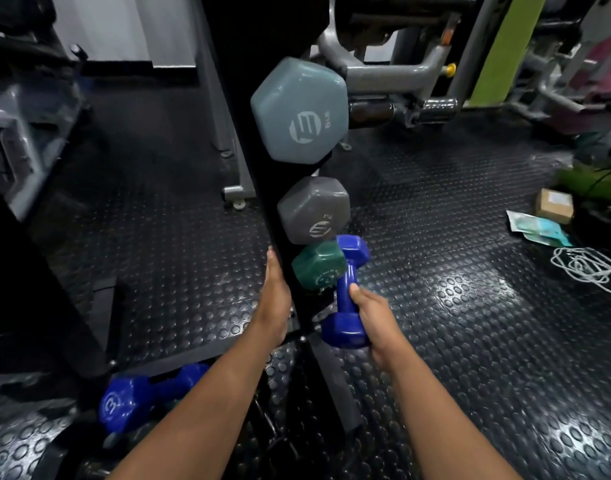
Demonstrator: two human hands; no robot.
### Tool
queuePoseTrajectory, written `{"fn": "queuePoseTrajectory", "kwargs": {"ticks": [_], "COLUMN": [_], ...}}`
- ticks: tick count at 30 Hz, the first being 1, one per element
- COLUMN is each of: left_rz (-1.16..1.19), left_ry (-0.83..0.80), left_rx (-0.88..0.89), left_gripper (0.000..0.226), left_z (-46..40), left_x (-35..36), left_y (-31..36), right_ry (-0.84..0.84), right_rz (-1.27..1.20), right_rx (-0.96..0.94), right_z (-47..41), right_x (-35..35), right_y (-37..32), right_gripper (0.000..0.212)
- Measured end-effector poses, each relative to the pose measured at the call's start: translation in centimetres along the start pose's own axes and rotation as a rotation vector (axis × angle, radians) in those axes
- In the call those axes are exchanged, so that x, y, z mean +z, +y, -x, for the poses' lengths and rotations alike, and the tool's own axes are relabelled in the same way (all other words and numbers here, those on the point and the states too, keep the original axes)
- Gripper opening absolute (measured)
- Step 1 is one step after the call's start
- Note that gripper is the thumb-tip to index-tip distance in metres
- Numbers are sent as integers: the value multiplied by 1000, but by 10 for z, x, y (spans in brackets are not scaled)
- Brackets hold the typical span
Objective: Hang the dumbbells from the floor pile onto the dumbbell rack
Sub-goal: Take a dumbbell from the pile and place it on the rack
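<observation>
The black upright dumbbell rack [262, 140] stands in the middle of the view. On its right side hang a large blue-grey dumbbell [298, 110], a darker grey one [312, 209] below it and a small green one [317, 268] lowest. My right hand [375, 318] grips the handle of a blue dumbbell [347, 292], held upright just right of the green one. My left hand [274, 299] rests flat with straight fingers against the rack's left edge. Another blue dumbbell [148, 396], marked 3, lies on the floor at lower left.
Black studded rubber flooring [453, 341] spreads all around. Grey gym machine frames [397, 71] stand behind the rack and at the left. At the right lie a cardboard box [555, 205], teal packets [536, 228] and a coiled white rope [588, 268].
</observation>
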State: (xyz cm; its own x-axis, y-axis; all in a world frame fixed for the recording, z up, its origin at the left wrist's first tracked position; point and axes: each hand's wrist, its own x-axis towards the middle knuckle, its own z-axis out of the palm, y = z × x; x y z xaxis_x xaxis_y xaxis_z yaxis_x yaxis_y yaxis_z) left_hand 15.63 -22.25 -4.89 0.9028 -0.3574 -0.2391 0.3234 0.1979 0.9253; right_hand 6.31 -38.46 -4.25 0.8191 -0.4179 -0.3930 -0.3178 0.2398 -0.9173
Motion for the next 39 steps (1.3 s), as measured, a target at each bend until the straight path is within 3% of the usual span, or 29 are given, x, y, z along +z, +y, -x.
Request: {"fn": "queuePoseTrajectory", "kwargs": {"ticks": [5,14,20,23,27,30,31,35,37,39], "left_rz": [6,-58,-57,-61,-43,-14,-2,1,-24,-40], "left_ry": [4,11,53,54,24,-3,-7,-2,-8,-19], "left_rx": [13,-11,-79,-87,-49,-41,-52,-52,-50,-54], "left_gripper": [85,81,88,87,84,88,93,102,99,101], "left_z": [0,-13,-8,-1,7,5,4,6,5,5], "left_x": [-3,-13,-9,-7,-9,-15,-17,-12,-12,-14], "left_y": [1,-9,-2,8,10,9,10,8,7,7], "right_ry": [-79,-227,-312,-303,-61,104,89,75,55,9], "right_rz": [86,526,565,513,364,-17,-88,191,113,-27], "right_rx": [-11,-29,49,41,-84,-118,-80,116,215,208], "right_z": [-36,-60,-64,-58,-30,-17,-17,-22,-22,-12], "right_x": [18,26,25,22,30,8,-1,-8,4,27], "right_y": [-34,-69,-73,-77,-42,-46,-56,-49,-18,-1], "right_gripper": [21,20,15,17,26,22,29,58,74,58]}}
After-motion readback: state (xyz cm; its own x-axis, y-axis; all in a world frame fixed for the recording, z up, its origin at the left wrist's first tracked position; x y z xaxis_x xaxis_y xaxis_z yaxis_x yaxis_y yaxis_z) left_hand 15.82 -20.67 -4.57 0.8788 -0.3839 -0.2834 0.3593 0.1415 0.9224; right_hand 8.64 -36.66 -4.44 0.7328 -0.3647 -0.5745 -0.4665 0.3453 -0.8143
